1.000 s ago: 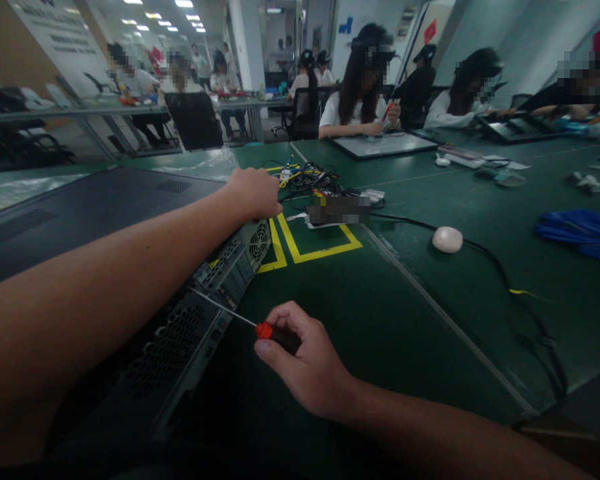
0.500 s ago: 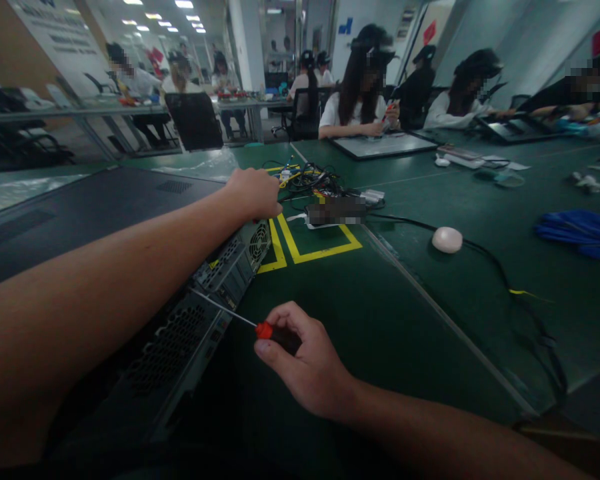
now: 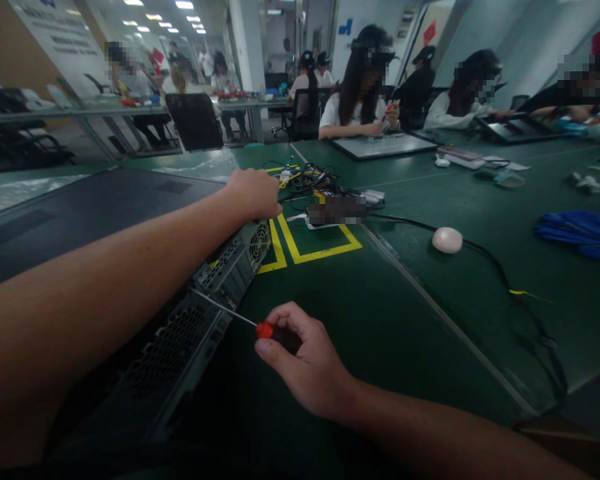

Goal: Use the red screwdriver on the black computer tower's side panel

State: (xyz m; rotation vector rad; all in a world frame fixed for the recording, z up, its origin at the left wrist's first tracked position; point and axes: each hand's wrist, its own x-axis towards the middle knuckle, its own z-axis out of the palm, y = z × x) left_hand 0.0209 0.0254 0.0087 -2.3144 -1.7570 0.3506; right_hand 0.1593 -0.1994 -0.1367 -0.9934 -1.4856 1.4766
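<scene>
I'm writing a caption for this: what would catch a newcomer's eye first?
The red-and-black screwdriver in the right hand, at lower centre, its shaft reaching toward the computer case on the left. The left hand is at the case's far corner. Beyond, a tangle of cables lies by yellow tape.

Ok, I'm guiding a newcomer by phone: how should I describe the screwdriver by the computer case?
On the green table, find the dark computer case at the left. Beside its vented rear panel, the right hand grips the screwdriver. Its red collar, between metal shaft and dark handle, sets it apart from the grey panel.
</scene>
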